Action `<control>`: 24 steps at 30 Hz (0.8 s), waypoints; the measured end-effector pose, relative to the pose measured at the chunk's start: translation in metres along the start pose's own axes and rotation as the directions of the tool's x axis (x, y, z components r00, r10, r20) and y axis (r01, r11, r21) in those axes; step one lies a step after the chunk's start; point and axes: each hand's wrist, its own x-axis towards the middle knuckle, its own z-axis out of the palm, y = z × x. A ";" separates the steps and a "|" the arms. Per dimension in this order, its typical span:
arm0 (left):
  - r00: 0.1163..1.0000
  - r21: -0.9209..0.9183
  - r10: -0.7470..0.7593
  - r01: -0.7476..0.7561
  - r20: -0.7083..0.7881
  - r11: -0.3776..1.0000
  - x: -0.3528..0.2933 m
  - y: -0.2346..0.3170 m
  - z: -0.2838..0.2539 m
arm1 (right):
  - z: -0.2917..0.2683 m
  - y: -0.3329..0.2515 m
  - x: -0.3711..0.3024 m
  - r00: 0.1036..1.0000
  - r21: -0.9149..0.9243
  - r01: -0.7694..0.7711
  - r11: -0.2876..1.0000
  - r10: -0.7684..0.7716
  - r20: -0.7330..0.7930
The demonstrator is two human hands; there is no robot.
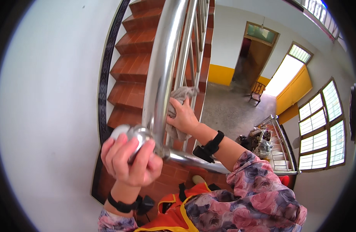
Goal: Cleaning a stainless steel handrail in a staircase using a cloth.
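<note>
My left hand (131, 164) has its fingers curled round a shiny round metal knob (141, 136). The knob is by the lower end of the thick steel handrail (162, 77); the hand hides how it joins the post. With my right hand (185, 118) I hold a crumpled grey-brown cloth (182, 94) against the inner rail side. The thumb and fingers press into the cloth, part of which hangs down behind the hand among the thinner rails. A horizontal steel rail (197, 160) runs below my right forearm.
Red tiled stairs (127, 67) climb beyond the handrail, beside a white wall (58, 96) with a dark border. Far below on the right are a grey floor (224, 104), a wooden chair (257, 92), and a lower railing (282, 143) with a heap of things beside it.
</note>
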 end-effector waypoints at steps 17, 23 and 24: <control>0.335 -0.519 -0.467 0.779 0.819 -0.351 -0.153 0.031 -0.029 | -0.107 -0.105 -0.154 0.889 0.042 -0.001 0.999 -0.018 0.457; 0.500 0.430 0.239 -0.311 0.832 -0.847 -0.233 0.115 -0.040 | -0.071 -0.171 -0.189 0.603 0.077 -0.059 0.995 -0.026 0.798; 0.463 0.422 0.212 -0.415 0.861 -0.806 -0.244 0.120 -0.045 | -0.080 -0.168 -0.187 0.688 -0.011 -0.111 0.994 0.085 0.720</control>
